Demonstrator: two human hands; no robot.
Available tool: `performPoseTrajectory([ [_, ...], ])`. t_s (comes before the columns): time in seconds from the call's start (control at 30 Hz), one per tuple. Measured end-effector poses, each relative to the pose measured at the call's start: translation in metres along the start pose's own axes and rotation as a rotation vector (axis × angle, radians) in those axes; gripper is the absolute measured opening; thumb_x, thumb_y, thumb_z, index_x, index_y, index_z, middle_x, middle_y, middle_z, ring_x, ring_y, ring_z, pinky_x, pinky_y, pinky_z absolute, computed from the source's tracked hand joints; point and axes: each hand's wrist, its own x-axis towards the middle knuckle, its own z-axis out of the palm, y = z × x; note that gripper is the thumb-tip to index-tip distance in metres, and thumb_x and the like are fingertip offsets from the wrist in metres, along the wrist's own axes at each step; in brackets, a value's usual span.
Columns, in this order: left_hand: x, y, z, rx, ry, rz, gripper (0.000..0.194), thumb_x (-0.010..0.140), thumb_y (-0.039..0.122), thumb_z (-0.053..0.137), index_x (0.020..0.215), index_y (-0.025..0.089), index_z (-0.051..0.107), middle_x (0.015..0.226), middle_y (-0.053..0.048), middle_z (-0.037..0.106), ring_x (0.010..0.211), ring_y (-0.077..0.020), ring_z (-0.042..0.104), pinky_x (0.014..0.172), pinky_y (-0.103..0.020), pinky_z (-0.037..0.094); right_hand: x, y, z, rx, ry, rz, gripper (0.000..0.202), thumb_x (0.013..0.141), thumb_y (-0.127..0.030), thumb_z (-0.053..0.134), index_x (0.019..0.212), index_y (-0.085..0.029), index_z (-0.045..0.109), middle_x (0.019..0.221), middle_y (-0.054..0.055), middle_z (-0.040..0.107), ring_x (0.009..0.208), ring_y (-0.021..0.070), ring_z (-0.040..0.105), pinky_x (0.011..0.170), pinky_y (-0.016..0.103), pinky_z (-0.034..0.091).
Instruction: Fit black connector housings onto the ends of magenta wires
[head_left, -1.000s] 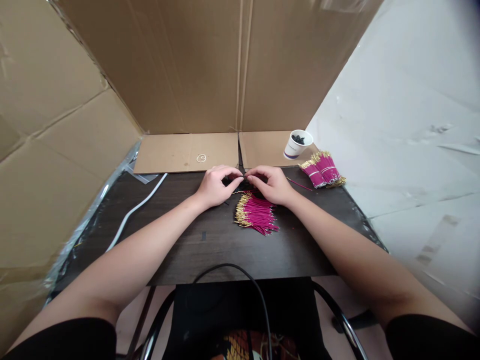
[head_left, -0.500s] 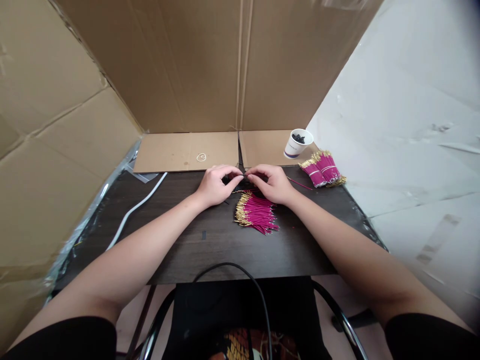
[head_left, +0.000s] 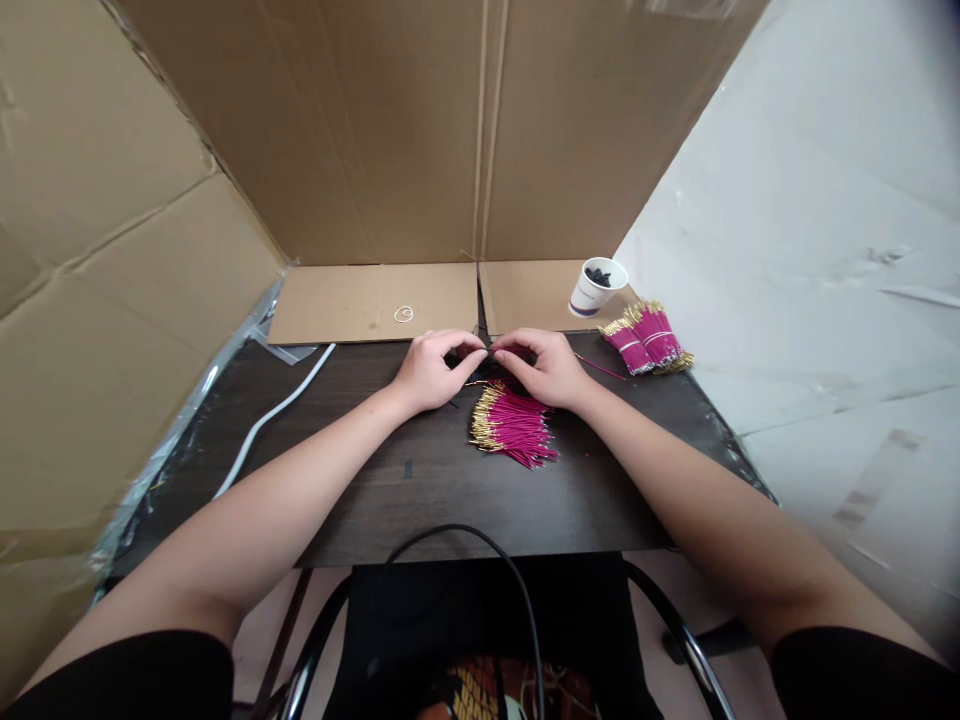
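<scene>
My left hand point(head_left: 441, 368) and my right hand point(head_left: 546, 365) meet fingertip to fingertip over the middle of the table. Both are closed in a pinch. A tiny dark piece shows where the left fingertips come together; what the right fingers grip is too small and hidden to name. Just below the hands lies a loose pile of magenta wires point(head_left: 519, 428) with gold terminals at their left ends and silvery tips at the right. Some small black pieces point(head_left: 475, 376) lie under the hands, partly covered by them. One single magenta wire point(head_left: 601, 367) lies right of my right hand.
A paper cup point(head_left: 595, 290) with small black pieces stands at the back right, beside tied bundles of magenta wires point(head_left: 646, 340). A white ring of cord point(head_left: 403, 314) lies on the cardboard sheet point(head_left: 330, 305). A white cable point(head_left: 274, 415) crosses the table's left side. Cardboard walls point(head_left: 390, 130) rise behind.
The hands stay in the same place, with fingertips closer together; the dark piece between them shows less. The piles, cup and bundles have not moved.
</scene>
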Motion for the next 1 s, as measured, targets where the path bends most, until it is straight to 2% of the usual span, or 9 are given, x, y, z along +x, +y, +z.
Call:
performPoseTrajectory([
  [0.17, 0.001, 0.0, 0.0, -0.055, 0.035, -0.074, 0.017, 0.104, 0.036, 0.075, 0.103, 0.02, 0.083, 0.097, -0.007, 0.085, 0.085, -0.0216, 0.078, 0.086, -0.04, 0.062, 0.001, 0.0, -0.004, -0.003, 0.038, 0.026, 0.037, 0.102, -0.05, 0.069, 0.104, -0.017, 0.084, 0.1, 0.008, 0.084, 0.08, 0.0094, 0.067, 0.08, 0.026, 0.056],
  [0.27, 0.0, -0.002, 0.001, -0.11, 0.047, -0.124, 0.019, 0.103, 0.037, 0.077, 0.104, 0.019, 0.083, 0.098, -0.007, 0.085, 0.087, -0.0219, 0.079, 0.088, -0.04, 0.065, 0.001, 0.0, -0.005, 0.024, 0.054, 0.064, 0.039, 0.1, -0.052, 0.07, 0.102, -0.016, 0.084, 0.098, 0.008, 0.084, 0.077, 0.0088, 0.065, 0.074, 0.024, 0.053],
  [0.37, 0.0, -0.002, 0.002, -0.194, 0.045, -0.172, 0.022, 0.098, 0.038, 0.082, 0.107, 0.018, 0.084, 0.099, -0.008, 0.086, 0.088, -0.0223, 0.08, 0.091, -0.041, 0.067, 0.002, -0.002, -0.002, 0.111, 0.083, 0.13, 0.041, 0.097, -0.054, 0.074, 0.103, -0.015, 0.084, 0.1, 0.009, 0.084, 0.078, 0.0089, 0.066, 0.075, 0.024, 0.054],
  [0.47, 0.002, 0.001, 0.004, -0.284, 0.05, -0.233, 0.027, 0.093, 0.039, 0.088, 0.109, 0.016, 0.087, 0.1, -0.01, 0.087, 0.09, -0.0236, 0.082, 0.092, -0.042, 0.069, 0.002, -0.006, 0.002, 0.243, 0.116, 0.191, 0.042, 0.093, -0.055, 0.078, 0.102, -0.014, 0.083, 0.091, 0.008, 0.082, 0.074, 0.0072, 0.065, 0.073, 0.023, 0.054],
  [0.6, 0.004, 0.005, 0.009, -0.464, 0.073, -0.317, 0.032, 0.093, 0.047, 0.091, 0.105, 0.017, 0.09, 0.104, -0.011, 0.088, 0.094, -0.0251, 0.083, 0.096, -0.045, 0.069, 0.0, -0.013, 0.008, 0.379, 0.109, 0.215, 0.05, 0.088, -0.061, 0.084, 0.102, -0.013, 0.085, 0.087, 0.008, 0.081, 0.072, 0.0066, 0.066, 0.072, 0.023, 0.056],
  [0.73, 0.005, 0.008, 0.011, -0.568, 0.058, -0.367, 0.035, 0.091, 0.052, 0.094, 0.095, 0.018, 0.09, 0.1, -0.011, 0.088, 0.091, -0.0247, 0.083, 0.097, -0.046, 0.071, -0.002, -0.015, 0.012, 0.396, 0.102, 0.195, 0.056, 0.083, -0.066, 0.089, 0.102, -0.014, 0.088, 0.088, 0.008, 0.083, 0.076, 0.0078, 0.07, 0.074, 0.022, 0.058],
  [1.0, 0.006, 0.008, 0.01, -0.584, 0.097, -0.379, 0.039, 0.085, 0.054, 0.098, 0.092, 0.017, 0.087, 0.097, -0.011, 0.087, 0.087, -0.0229, 0.081, 0.092, -0.043, 0.071, -0.004, -0.016, 0.012, 0.314, 0.075, 0.187, 0.052, 0.087, -0.064, 0.086, 0.102, -0.015, 0.089, 0.091, 0.009, 0.084, 0.078, 0.009, 0.073, 0.078, 0.023, 0.06],
])
